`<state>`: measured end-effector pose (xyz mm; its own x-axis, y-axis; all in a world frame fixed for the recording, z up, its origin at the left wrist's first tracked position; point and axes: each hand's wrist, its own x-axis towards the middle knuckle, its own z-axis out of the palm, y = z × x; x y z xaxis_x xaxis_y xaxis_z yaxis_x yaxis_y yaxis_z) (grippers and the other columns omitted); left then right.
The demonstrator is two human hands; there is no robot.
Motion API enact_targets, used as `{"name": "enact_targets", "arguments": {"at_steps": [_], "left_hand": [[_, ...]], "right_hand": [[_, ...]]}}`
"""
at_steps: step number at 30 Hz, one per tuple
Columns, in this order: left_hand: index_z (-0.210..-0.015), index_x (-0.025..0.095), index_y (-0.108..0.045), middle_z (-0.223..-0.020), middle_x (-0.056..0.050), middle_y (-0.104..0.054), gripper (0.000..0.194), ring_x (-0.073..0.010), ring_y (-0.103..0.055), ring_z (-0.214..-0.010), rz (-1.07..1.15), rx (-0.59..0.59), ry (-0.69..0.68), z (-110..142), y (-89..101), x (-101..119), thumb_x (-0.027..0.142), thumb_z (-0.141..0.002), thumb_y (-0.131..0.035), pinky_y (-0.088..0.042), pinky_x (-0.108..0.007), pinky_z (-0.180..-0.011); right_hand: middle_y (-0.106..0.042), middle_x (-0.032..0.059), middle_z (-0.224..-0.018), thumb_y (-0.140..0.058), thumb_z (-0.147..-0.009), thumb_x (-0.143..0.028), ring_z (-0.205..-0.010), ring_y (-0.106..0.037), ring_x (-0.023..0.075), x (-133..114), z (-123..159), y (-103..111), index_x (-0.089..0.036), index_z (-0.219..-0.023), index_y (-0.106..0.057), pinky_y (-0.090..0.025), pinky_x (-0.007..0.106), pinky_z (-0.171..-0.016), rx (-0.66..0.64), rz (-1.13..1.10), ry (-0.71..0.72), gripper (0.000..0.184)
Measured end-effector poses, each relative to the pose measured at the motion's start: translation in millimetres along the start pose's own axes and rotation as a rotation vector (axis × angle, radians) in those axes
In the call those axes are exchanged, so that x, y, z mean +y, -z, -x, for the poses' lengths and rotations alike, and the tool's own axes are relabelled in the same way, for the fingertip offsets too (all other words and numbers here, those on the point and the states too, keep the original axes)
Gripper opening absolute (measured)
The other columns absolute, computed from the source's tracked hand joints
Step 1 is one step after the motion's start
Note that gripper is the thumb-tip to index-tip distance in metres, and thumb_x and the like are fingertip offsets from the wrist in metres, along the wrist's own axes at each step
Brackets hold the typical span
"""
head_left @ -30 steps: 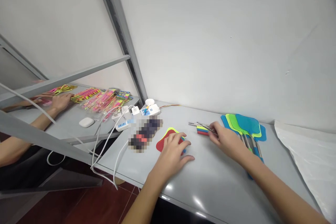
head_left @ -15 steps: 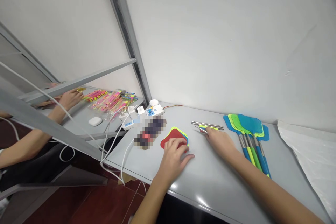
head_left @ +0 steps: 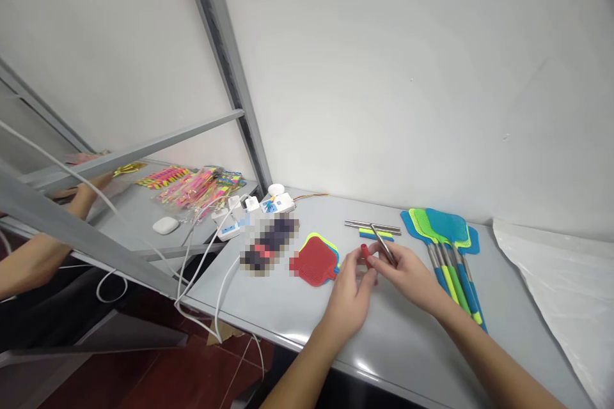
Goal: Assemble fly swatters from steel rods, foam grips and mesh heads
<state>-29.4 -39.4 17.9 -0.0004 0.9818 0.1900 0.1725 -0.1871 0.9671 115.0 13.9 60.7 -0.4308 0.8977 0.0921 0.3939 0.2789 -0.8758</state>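
Observation:
Near the middle of the table, my left hand (head_left: 351,291) closes its fingers around a small red handle tube (head_left: 365,250). My right hand (head_left: 410,275) grips a thin metal rod (head_left: 381,241) that slants up and left, and its fingertips also meet the red tube. To the left of my hands lies a red fly swatter head (head_left: 315,263), stacked over yellow and blue ones. Beyond my hands, loose metal rods (head_left: 357,224) lie beside yellow and blue handle tubes (head_left: 377,236). My fingers partly hide the red tube's lower end.
Assembled fly swatters (head_left: 453,268) lie in a bunch at right, next to a white plastic sheet (head_left: 542,294). Power strips (head_left: 278,203) with white cables are at back left. Past a metal frame (head_left: 235,70), another person's arm (head_left: 52,249) is near packaged colourful items (head_left: 196,190).
My right hand has lifted a metal rod and the red tube from the table toward me. My left hand has left the swatter head and moved right to the red tube.

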Motion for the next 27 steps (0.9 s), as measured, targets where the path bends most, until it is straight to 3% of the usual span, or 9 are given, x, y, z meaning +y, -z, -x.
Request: {"name": "enact_targets", "arguments": {"at_steps": [3,7,9,12,15,19,27], "left_hand": [[-0.109,0.020,-0.052,-0.103,-0.006,-0.063,0.022,-0.0170,-0.061,-0.089,0.120,-0.053,0.022,-3.7,-14.0,-1.1,0.035,-0.098,-0.040,-0.048,-0.031,-0.084],[-0.092,0.020,-0.050,-0.090,-0.004,-0.062,0.016,-0.0168,-0.061,-0.088,0.093,-0.042,0.039,-1.7,-19.0,-6.0,0.031,-0.097,-0.040,-0.046,-0.030,-0.084],[-0.091,0.021,-0.050,-0.091,-0.004,-0.063,0.015,-0.0169,-0.060,-0.087,0.020,-0.087,0.037,1.3,-19.0,-6.5,0.029,-0.097,-0.039,-0.045,-0.030,-0.082],[-0.096,0.022,-0.049,-0.091,-0.003,-0.065,0.012,-0.0172,-0.060,-0.085,-0.061,-0.171,0.031,4.9,-19.1,-5.4,0.026,-0.097,-0.038,-0.044,-0.030,-0.078],[-0.094,0.022,-0.048,-0.090,-0.003,-0.065,0.011,-0.0172,-0.059,-0.083,-0.086,-0.206,0.025,5.5,-19.1,-4.9,0.024,-0.096,-0.037,-0.043,-0.029,-0.076],[-0.089,0.022,-0.046,-0.089,-0.002,-0.063,0.011,-0.0168,-0.058,-0.081,-0.085,-0.227,0.022,4.3,-18.3,-5.6,0.023,-0.096,-0.037,-0.041,-0.027,-0.072],[-0.086,0.022,-0.043,-0.089,-0.002,-0.062,0.010,-0.0172,-0.058,-0.083,-0.061,-0.267,0.059,5.0,-16.2,-3.7,0.023,-0.095,-0.039,-0.040,-0.027,-0.071]], "right_hand": [[-0.056,-0.0010,-0.068,-0.057,-0.087,-0.044,-0.062,-0.052,0.0145,2.6,11.4,2.5,-0.019,-0.089,-0.063,-0.042,0.026,-0.056,0.002,-0.235,-0.066,0.026],[-0.026,-0.0100,-0.050,-0.056,-0.087,-0.047,-0.041,-0.023,0.0074,-5.2,10.6,15.3,-0.019,-0.084,-0.060,-0.022,0.021,-0.040,0.272,-0.574,-0.157,0.029],[-0.019,-0.0109,-0.050,-0.052,-0.090,-0.046,-0.040,-0.016,0.0070,-18.7,4.2,19.6,-0.021,-0.078,-0.056,-0.020,0.021,-0.039,0.422,-0.802,-0.065,0.028],[-0.021,-0.0099,-0.049,-0.047,-0.093,-0.041,-0.040,-0.019,0.0074,-39.6,-8.1,14.6,-0.022,-0.072,-0.050,-0.023,0.020,-0.040,0.517,-0.941,0.100,0.029],[-0.022,-0.0093,-0.049,-0.045,-0.094,-0.040,-0.040,-0.020,0.0073,-47.2,-17.5,-0.9,-0.022,-0.067,-0.045,-0.023,0.021,-0.040,0.504,-0.950,0.159,0.033],[-0.024,-0.0089,-0.050,-0.046,-0.094,-0.038,-0.041,-0.020,0.0072,-38.8,-21.3,-17.3,-0.021,-0.066,-0.045,-0.020,0.021,-0.041,0.463,-0.931,0.193,0.033],[-0.029,-0.0079,-0.053,-0.049,-0.093,-0.038,-0.044,-0.019,0.0071,-32.9,-12.2,-19.2,-0.021,-0.066,-0.045,-0.017,0.023,-0.042,0.315,-0.843,0.191,0.032]]}}
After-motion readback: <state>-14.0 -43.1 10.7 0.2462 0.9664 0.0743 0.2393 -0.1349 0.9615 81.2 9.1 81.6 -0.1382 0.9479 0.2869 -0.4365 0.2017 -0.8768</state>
